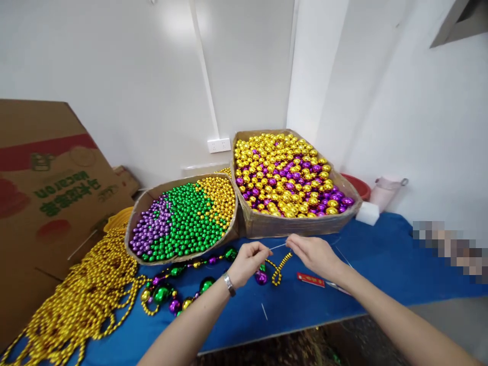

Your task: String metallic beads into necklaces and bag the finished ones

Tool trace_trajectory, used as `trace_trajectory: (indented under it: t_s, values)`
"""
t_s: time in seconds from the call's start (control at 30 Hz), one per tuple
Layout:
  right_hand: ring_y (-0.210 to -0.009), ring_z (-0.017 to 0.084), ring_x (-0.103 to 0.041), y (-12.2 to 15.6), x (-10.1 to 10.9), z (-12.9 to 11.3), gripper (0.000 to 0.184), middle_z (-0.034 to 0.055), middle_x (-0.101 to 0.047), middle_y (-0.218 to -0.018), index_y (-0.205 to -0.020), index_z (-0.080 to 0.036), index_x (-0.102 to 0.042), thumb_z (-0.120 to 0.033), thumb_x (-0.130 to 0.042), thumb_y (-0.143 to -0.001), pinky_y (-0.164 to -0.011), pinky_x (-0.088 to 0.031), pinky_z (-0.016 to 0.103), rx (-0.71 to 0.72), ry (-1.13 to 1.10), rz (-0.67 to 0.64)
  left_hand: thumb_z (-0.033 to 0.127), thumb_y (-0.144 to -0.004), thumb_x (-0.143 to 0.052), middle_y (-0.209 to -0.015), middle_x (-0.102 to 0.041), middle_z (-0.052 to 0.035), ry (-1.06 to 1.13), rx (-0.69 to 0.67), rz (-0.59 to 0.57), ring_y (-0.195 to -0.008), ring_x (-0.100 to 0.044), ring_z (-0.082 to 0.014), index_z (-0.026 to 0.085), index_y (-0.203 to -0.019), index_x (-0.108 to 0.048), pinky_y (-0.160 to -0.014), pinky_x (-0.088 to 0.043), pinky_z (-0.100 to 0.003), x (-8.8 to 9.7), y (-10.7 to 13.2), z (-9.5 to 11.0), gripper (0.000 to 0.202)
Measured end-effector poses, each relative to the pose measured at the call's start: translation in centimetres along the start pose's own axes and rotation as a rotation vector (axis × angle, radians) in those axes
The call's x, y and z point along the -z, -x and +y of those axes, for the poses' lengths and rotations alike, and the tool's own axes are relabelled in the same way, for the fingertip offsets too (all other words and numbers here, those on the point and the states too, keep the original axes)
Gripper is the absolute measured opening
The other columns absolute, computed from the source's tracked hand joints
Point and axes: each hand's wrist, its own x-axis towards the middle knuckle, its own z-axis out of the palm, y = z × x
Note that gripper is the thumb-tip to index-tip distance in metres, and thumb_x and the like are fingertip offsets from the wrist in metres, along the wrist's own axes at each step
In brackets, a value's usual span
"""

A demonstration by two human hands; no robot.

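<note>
- Two hands meet above the blue tabletop (381, 264), with a thin white thread (280, 245) stretched between them.
- My left hand (247, 262) has its grip pressed together on the thread's left end, thumb against forefinger.
- My right hand (314, 254) pinches the other end, fingertips closed on it.
- From grip to grip the thread runs nearly level, just in front of the box of gold and purple balls (293, 226).
- Below the left grip hangs a bead strand (280, 269) of small gold beads beside a purple ball; I cannot tell whether it sits on the thread.
- Further left stands a box of small beads (134, 216), and gold chains (87, 300) lie heaped beyond it.
</note>
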Motion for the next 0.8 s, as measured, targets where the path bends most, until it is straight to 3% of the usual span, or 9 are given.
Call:
trace_trajectory:
  t_s: [0.13, 0.23, 0.33, 0.47, 0.57, 0.63, 0.73, 0.8]
  values:
    - [-0.06, 0.017, -0.062, 0.8, 2.0, -1.3, 0.034, 0.0019, -0.066, -0.071, -0.124, -0.022, -0.045, -0.028, -0.032, -0.093, -0.056, -0.04, 0.024, 0.049, -0.029, -0.069, 0.043, -0.073, -0.059, -0.053, -0.041, 0.0053, 0.056, 0.011, 0.177, -0.044, -0.028, -0.005, 0.012, -0.073, -0.061, -0.042, -0.019, -0.019, -0.1, -0.8, -0.6, 0.031]
    - [-0.067, 0.016, -0.064, 0.4, 2.7, -2.7, 0.037, 0.004, -0.068, -0.086, -0.129, -0.022, -0.041, -0.025, -0.034, -0.093, -0.061, -0.042, 0.025, 0.15, -0.072, -0.149, 0.041, -0.073, -0.058, -0.057, -0.048, 0.0026, -0.008, -0.079, 0.138, -0.049, -0.033, -0.0064, 0.012, -0.07, -0.062, -0.046, -0.023, -0.02, -0.9, -1.4, -0.4, 0.03]
    - [-0.083, 0.019, -0.064, -0.9, 2.1, -3.4, 0.037, 0.0073, -0.067, -0.102, -0.127, -0.021, -0.043, -0.023, -0.036, -0.091, -0.069, -0.044, 0.028, 0.18, -0.074, -0.156, 0.04, -0.075, -0.056, -0.057, -0.047, 0.0024, -0.073, -0.171, -0.058, -0.053, -0.034, -0.0073, 0.011, -0.065, -0.06, -0.05, -0.026, -0.02, -1.6, -1.4, 0.1, 0.031]
    - [-0.083, 0.019, -0.064, -2.7, 1.1, -3.3, 0.034, 0.0062, -0.068, -0.096, -0.122, -0.021, -0.047, -0.022, -0.038, -0.089, -0.071, -0.044, 0.029, 0.148, -0.1, -0.166, 0.042, -0.075, -0.057, -0.054, -0.044, 0.0037, -0.077, -0.132, -0.276, -0.049, -0.031, -0.0061, 0.011, -0.066, -0.06, -0.048, -0.024, -0.02, -1.7, -1.0, 0.8, 0.033]
    - [-0.08, 0.018, -0.063, -3.1, 1.7, -2.7, 0.029, 0.0055, -0.068, -0.093, -0.114, -0.021, -0.053, -0.025, -0.04, -0.089, -0.07, -0.044, 0.029, 0.135, -0.145, -0.183, 0.048, -0.073, -0.059, -0.051, -0.043, 0.0038, -0.161, -0.129, -0.256, -0.047, -0.031, -0.006, 0.01, -0.063, -0.061, -0.046, -0.023, -0.021, -1.2, -1.0, 1.0, 0.039]
    - [-0.075, 0.018, -0.061, -2.8, 2.9, -2.0, 0.023, 0.0049, -0.068, -0.086, -0.098, -0.02, -0.06, -0.03, -0.042, -0.089, -0.068, -0.044, 0.028, 0.125, -0.182, -0.206, 0.052, -0.073, -0.058, -0.049, -0.044, 0.0031, -0.264, -0.163, -0.205, -0.047, -0.032, -0.0063, 0.01, -0.06, -0.062, -0.046, -0.023, -0.021, -0.7, -1.2, 1.2, 0.044]
    - [-0.062, 0.015, -0.058, -1.3, 4.7, -0.6, 0.033, 0.0026, -0.064, -0.068, -0.074, -0.019, -0.062, -0.039, -0.042, -0.089, -0.059, -0.043, 0.026, 0.107, -0.239, -0.281, 0.053, -0.074, -0.056, -0.05, -0.047, 0.0022, -0.366, -0.211, -0.131, -0.048, -0.034, -0.007, 0.009, -0.063, -0.067, -0.046, -0.025, -0.02, 0.1, -1.6, 1.7, 0.046]
    - [-0.059, 0.013, -0.056, -0.2, 5.1, -0.1, 0.034, 0.0023, -0.063, -0.069, -0.078, -0.019, -0.062, -0.042, -0.04, -0.09, -0.055, -0.043, 0.024, 0.043, -0.433, -0.266, 0.052, -0.075, -0.056, -0.049, -0.047, 0.0021, -0.395, -0.23, -0.085, -0.048, -0.034, -0.0071, 0.009, -0.065, -0.068, -0.046, -0.025, -0.02, 0.4, -1.7, 2.2, 0.046]
